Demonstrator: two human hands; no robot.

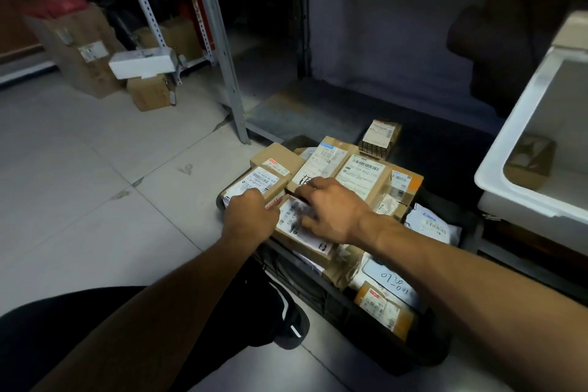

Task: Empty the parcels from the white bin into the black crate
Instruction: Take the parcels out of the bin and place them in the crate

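The black crate [321,296] stands on the floor, piled with cardboard and poly-bag parcels. My left hand [251,216] is curled over the near end of a small cardboard parcel [264,180] at the crate's left corner. Just to its right, my right hand [331,210] holds a flat parcel with a white label [294,226]; its fingers hook the far edge and its thumb lies on the label. The fingertips are blurred. The white bin [509,149] sits raised at the right, and one brown parcel [529,162] lies inside it.
A grey metal shelf post [222,51] stands just behind the crate, with a dark low shelf beyond it. Cardboard boxes [79,44] and a white box [143,62] sit at the back left. Tiled floor lies to the left. My dark shoe [286,318] touches the crate's near side.
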